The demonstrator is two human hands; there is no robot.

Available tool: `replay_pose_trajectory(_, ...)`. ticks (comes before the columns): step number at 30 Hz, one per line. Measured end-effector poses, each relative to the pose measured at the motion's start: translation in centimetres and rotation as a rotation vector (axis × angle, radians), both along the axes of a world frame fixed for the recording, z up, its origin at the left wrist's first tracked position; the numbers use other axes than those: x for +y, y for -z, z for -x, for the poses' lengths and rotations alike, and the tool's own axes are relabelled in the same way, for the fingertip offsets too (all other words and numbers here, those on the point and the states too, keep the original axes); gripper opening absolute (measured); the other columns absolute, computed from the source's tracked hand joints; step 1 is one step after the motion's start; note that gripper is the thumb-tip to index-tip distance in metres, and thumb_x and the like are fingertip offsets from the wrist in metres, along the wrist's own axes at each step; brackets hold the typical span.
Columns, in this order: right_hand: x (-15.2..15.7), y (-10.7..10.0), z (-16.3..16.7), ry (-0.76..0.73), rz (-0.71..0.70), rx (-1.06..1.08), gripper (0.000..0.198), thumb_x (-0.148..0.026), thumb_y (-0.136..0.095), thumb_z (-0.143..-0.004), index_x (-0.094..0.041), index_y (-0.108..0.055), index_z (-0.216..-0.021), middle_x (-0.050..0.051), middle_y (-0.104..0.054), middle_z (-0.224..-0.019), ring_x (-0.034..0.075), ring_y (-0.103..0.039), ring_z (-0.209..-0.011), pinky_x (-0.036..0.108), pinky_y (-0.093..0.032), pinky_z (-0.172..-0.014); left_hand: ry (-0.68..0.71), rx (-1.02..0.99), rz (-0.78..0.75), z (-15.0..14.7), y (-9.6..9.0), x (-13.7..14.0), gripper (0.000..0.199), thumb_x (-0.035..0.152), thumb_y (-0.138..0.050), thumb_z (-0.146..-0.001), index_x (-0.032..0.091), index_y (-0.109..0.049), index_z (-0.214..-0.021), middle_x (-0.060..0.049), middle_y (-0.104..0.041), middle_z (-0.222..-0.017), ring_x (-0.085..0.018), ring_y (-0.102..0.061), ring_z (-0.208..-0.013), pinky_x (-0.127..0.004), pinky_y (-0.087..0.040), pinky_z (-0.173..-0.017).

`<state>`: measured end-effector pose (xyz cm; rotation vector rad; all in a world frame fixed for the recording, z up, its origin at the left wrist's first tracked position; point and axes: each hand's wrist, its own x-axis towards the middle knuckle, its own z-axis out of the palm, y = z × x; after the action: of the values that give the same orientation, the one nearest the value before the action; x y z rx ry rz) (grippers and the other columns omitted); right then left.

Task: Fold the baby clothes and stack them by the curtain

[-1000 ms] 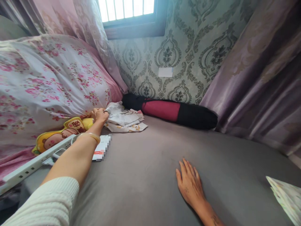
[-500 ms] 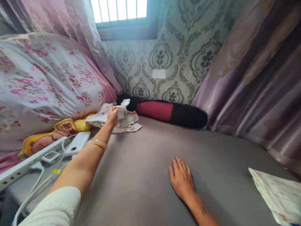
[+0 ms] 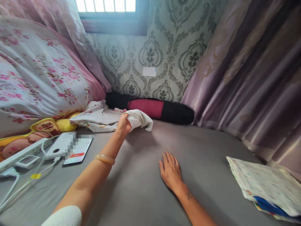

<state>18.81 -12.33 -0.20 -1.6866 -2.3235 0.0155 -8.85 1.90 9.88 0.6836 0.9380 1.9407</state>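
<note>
My left hand (image 3: 124, 123) is closed on a white garment (image 3: 138, 118), which hangs bunched just above the grey sheet (image 3: 141, 182). Behind and to the left of that hand lies a loose pile of white printed clothes (image 3: 94, 119), against the floral bedding. I cannot tell whether the held garment is fully apart from the pile. My right hand (image 3: 171, 172) rests palm down on the sheet with its fingers spread and holds nothing. Farther right lies a folded stack of light printed cloth (image 3: 265, 185), with a blue piece (image 3: 272, 205) showing at its lower edge.
At left are a power strip (image 3: 28, 152) with cables, a white power bank (image 3: 61, 144), a phone (image 3: 81, 150) and a yellow plush toy (image 3: 35, 135). A long black and red bag (image 3: 150, 108) lies along the wall. Purple curtains (image 3: 223, 78) hang at right.
My left hand has moved right and toward me, drawing the white garment from the pile. The view has shifted right, bringing the phone and more of the folded stack into sight.
</note>
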Motion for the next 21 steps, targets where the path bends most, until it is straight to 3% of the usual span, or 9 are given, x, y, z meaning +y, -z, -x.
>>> replay_pose_trajectory(7, 0.1, -0.1, -0.3, -0.017, -0.025, 0.098, 0.048, -0.032, -0.036, -0.096, -0.009, -0.051, -0.136, 0.016, -0.049, -0.142, 0.029, -0.041, -0.134, 0.047, -0.029, -0.112, 0.234, -0.137, -0.002, -6.3, 0.7, -1.8, 0.013, 0.026, -0.057, -0.080, 0.018, -0.056, -0.091, -0.008, -0.067, -0.096, -0.024, -0.065, -0.101, -0.037, -0.056, -0.082)
replay_pose_trajectory(12, 0.9, 0.1, -0.9, -0.023, -0.096, 0.311, 0.043, -0.024, -0.034, -0.094, -0.010, -0.055, -0.129, 0.016, -0.061, -0.127, 0.025, -0.055, -0.120, 0.041, -0.042, -0.103, 0.394, -0.199, 0.054, -10.3, 0.7, -3.4, 0.015, 0.028, -0.054, -0.084, 0.016, -0.060, -0.092, -0.010, -0.069, -0.095, -0.025, -0.066, -0.100, -0.038, -0.057, -0.083)
replay_pose_trajectory(16, 1.5, -0.6, -1.4, 0.012, -0.169, 0.540, 0.041, -0.029, -0.034, -0.095, -0.012, -0.058, -0.123, 0.015, -0.065, -0.120, 0.023, -0.059, -0.114, 0.039, -0.046, -0.099, 0.505, -0.238, 0.122, -12.8, 0.5, -5.0, 0.014, 0.024, -0.051, -0.085, 0.017, -0.062, -0.090, -0.008, -0.070, -0.088, -0.025, -0.068, -0.093, -0.036, -0.057, -0.081)
replay_pose_trajectory(21, 1.6, -2.5, -2.1, 0.054, -0.214, 0.775, 0.044, -0.037, -0.029, -0.098, -0.014, -0.058, -0.122, 0.014, -0.064, -0.123, 0.022, -0.058, -0.116, 0.037, -0.044, -0.102, 0.565, -0.159, 0.103, -14.8, 0.6, -7.1, 0.010, 0.028, -0.065, -0.077, 0.019, -0.059, -0.079, -0.001, -0.065, -0.072, -0.018, -0.067, -0.072, -0.027, -0.055, -0.067)
